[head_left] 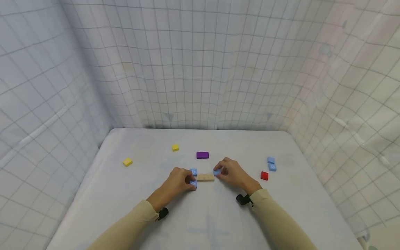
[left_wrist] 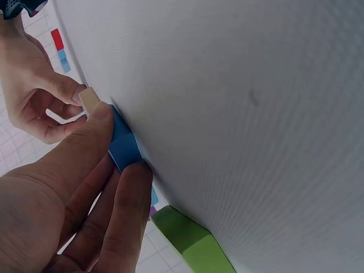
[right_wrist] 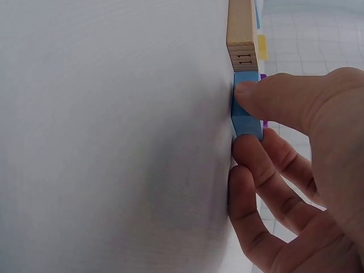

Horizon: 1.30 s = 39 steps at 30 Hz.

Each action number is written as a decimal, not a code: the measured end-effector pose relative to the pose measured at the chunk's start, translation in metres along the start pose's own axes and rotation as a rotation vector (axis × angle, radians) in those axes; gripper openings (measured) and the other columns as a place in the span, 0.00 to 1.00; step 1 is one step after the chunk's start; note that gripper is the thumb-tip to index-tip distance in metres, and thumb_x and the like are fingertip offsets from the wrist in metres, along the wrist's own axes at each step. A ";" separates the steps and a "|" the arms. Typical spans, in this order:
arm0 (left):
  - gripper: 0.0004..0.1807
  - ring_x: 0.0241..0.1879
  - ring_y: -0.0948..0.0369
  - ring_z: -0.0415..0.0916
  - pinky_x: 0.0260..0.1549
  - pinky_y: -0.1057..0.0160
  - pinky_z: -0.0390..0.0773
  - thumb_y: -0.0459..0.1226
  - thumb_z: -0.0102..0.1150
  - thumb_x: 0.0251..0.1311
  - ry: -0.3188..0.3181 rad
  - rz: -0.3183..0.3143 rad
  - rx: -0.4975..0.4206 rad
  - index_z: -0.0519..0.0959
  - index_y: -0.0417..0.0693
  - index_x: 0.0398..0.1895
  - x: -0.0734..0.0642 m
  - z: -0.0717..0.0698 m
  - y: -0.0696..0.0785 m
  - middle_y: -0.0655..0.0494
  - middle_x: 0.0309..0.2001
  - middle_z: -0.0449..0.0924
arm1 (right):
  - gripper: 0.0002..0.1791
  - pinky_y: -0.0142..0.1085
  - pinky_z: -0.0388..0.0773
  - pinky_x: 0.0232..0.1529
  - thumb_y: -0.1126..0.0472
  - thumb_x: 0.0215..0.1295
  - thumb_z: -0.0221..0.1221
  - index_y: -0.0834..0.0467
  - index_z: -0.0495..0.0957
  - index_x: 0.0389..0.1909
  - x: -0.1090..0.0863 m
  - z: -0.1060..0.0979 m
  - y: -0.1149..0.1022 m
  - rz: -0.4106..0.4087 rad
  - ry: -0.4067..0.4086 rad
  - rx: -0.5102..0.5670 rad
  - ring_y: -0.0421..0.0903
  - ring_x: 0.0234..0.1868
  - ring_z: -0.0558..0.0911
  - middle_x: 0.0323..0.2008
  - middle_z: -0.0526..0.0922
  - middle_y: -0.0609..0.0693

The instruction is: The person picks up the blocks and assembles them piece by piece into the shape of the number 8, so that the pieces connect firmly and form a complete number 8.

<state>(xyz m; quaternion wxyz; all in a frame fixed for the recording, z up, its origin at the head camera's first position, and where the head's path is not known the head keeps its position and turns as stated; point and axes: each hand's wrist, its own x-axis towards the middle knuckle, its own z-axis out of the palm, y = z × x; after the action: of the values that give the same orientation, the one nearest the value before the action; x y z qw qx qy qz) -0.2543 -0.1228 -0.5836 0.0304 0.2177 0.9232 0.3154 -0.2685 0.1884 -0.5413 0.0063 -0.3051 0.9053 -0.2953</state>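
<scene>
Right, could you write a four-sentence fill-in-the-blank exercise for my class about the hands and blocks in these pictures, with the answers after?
1. The left hand pinches a small block coloured ____.
2. Straight beyond the long pale wooden block lies a rectangular block coloured ____.
3. The small red block lies to the ____ of the right hand.
4. In the head view, the small yellow blocks number ____.

Missing words: blue; purple; right; two.

Your white-covered bench (head_left: 212,222) carries a wooden block (head_left: 205,177) between your hands (head_left: 178,180) (head_left: 232,172), blue blocks (head_left: 193,172) at both, a purple block (head_left: 202,155) beyond them, yellow blocks (head_left: 175,148) (head_left: 127,162) beyond your left, a red block (head_left: 264,175) and a blue pair (head_left: 272,167) right of your right.
</scene>
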 end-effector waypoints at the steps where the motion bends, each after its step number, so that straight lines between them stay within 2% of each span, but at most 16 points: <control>1: 0.15 0.32 0.69 0.76 0.33 0.70 0.79 0.43 0.94 0.56 0.004 0.015 0.003 0.96 0.51 0.42 -0.001 -0.001 0.001 0.67 0.30 0.86 | 0.11 0.31 0.88 0.48 0.67 0.76 0.77 0.55 0.92 0.54 0.000 0.000 0.000 0.001 0.000 -0.004 0.39 0.44 0.86 0.49 0.87 0.51; 5: 0.15 0.32 0.67 0.77 0.33 0.67 0.80 0.43 0.93 0.58 0.010 0.046 -0.002 0.96 0.49 0.42 -0.002 -0.004 0.005 0.63 0.31 0.88 | 0.11 0.31 0.88 0.49 0.66 0.75 0.77 0.54 0.92 0.55 0.000 -0.001 -0.001 0.011 0.007 -0.012 0.39 0.44 0.87 0.49 0.87 0.50; 11: 0.14 0.32 0.70 0.75 0.33 0.70 0.79 0.44 0.94 0.58 0.012 0.039 0.021 0.96 0.52 0.42 0.001 0.000 0.001 0.68 0.31 0.86 | 0.11 0.32 0.89 0.48 0.67 0.75 0.77 0.55 0.92 0.55 -0.002 -0.001 0.000 -0.003 0.016 -0.012 0.40 0.44 0.87 0.49 0.86 0.51; 13: 0.14 0.32 0.69 0.75 0.33 0.69 0.79 0.42 0.94 0.57 0.011 0.034 0.007 0.96 0.49 0.41 -0.004 -0.007 0.013 0.65 0.31 0.86 | 0.11 0.32 0.89 0.48 0.67 0.75 0.77 0.55 0.93 0.55 -0.003 -0.001 0.000 -0.005 0.015 -0.003 0.40 0.44 0.88 0.48 0.86 0.52; 18: 0.13 0.33 0.65 0.75 0.34 0.67 0.79 0.37 0.93 0.56 0.002 -0.028 -0.023 0.95 0.45 0.40 -0.020 -0.030 0.055 0.59 0.31 0.87 | 0.12 0.33 0.89 0.47 0.67 0.75 0.77 0.56 0.93 0.55 -0.004 0.000 0.001 -0.013 0.018 0.008 0.41 0.43 0.87 0.48 0.86 0.52; 19: 0.13 0.33 0.65 0.75 0.34 0.67 0.79 0.37 0.93 0.56 -0.001 -0.037 -0.027 0.95 0.45 0.40 -0.022 -0.032 0.058 0.58 0.31 0.87 | 0.12 0.33 0.89 0.47 0.67 0.75 0.77 0.56 0.93 0.55 -0.003 0.001 0.002 -0.016 0.020 0.006 0.41 0.43 0.88 0.48 0.86 0.52; 20: 0.13 0.33 0.65 0.75 0.34 0.67 0.79 0.37 0.93 0.57 -0.002 -0.039 -0.026 0.95 0.44 0.40 -0.022 -0.032 0.058 0.58 0.31 0.87 | 0.12 0.33 0.89 0.47 0.67 0.75 0.77 0.56 0.93 0.55 -0.003 0.001 0.002 -0.020 0.022 0.005 0.41 0.43 0.88 0.48 0.86 0.52; 23: 0.13 0.32 0.66 0.74 0.32 0.68 0.77 0.38 0.93 0.57 0.015 0.016 -0.011 0.95 0.46 0.40 -0.014 -0.016 0.032 0.61 0.30 0.86 | 0.13 0.33 0.90 0.48 0.67 0.75 0.77 0.56 0.93 0.56 -0.004 0.001 0.002 -0.024 0.020 0.001 0.41 0.44 0.88 0.49 0.87 0.52; 27: 0.14 0.32 0.67 0.75 0.32 0.67 0.78 0.40 0.93 0.57 0.019 0.061 -0.007 0.95 0.47 0.40 -0.007 -0.005 0.012 0.62 0.31 0.87 | 0.13 0.33 0.90 0.48 0.67 0.74 0.78 0.56 0.93 0.57 -0.005 0.000 0.001 -0.019 0.014 -0.002 0.41 0.44 0.88 0.50 0.87 0.52; 31: 0.14 0.33 0.67 0.76 0.34 0.67 0.80 0.40 0.93 0.57 0.010 0.020 -0.019 0.95 0.48 0.41 -0.009 -0.011 0.021 0.62 0.31 0.87 | 0.15 0.33 0.90 0.49 0.67 0.74 0.78 0.55 0.93 0.58 -0.006 -0.001 0.000 -0.017 0.018 -0.003 0.41 0.44 0.88 0.50 0.86 0.53; 33: 0.14 0.32 0.67 0.75 0.33 0.67 0.79 0.40 0.93 0.57 0.017 0.029 -0.005 0.95 0.47 0.41 -0.007 -0.008 0.017 0.62 0.30 0.87 | 0.16 0.33 0.90 0.49 0.66 0.73 0.79 0.55 0.92 0.58 -0.006 -0.002 0.001 -0.013 0.019 -0.003 0.41 0.44 0.88 0.50 0.86 0.52; 34: 0.14 0.32 0.66 0.76 0.34 0.67 0.79 0.40 0.93 0.57 0.012 0.013 -0.011 0.95 0.47 0.41 -0.008 -0.010 0.020 0.62 0.31 0.87 | 0.16 0.33 0.90 0.50 0.66 0.73 0.78 0.55 0.92 0.59 -0.007 -0.002 0.001 -0.011 0.021 -0.009 0.41 0.45 0.88 0.51 0.86 0.52; 38: 0.14 0.33 0.67 0.75 0.33 0.67 0.79 0.41 0.93 0.58 0.003 0.015 0.013 0.96 0.49 0.42 -0.004 -0.006 0.011 0.63 0.31 0.87 | 0.18 0.32 0.90 0.51 0.65 0.74 0.78 0.53 0.92 0.62 -0.010 -0.005 0.003 0.011 0.020 -0.015 0.40 0.47 0.87 0.52 0.87 0.51; 39: 0.14 0.33 0.68 0.76 0.34 0.68 0.80 0.42 0.94 0.57 -0.004 -0.002 0.012 0.96 0.51 0.42 -0.004 -0.006 0.011 0.65 0.31 0.87 | 0.19 0.32 0.90 0.51 0.64 0.74 0.78 0.53 0.92 0.62 -0.011 -0.006 0.004 0.020 0.021 -0.014 0.40 0.47 0.87 0.53 0.87 0.50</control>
<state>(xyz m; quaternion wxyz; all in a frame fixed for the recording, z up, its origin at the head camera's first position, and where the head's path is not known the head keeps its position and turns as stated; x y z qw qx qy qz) -0.2479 -0.1204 -0.5728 0.0314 0.2174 0.9253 0.3093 -0.2628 0.2006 -0.5403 -0.0025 -0.2931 0.9104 -0.2920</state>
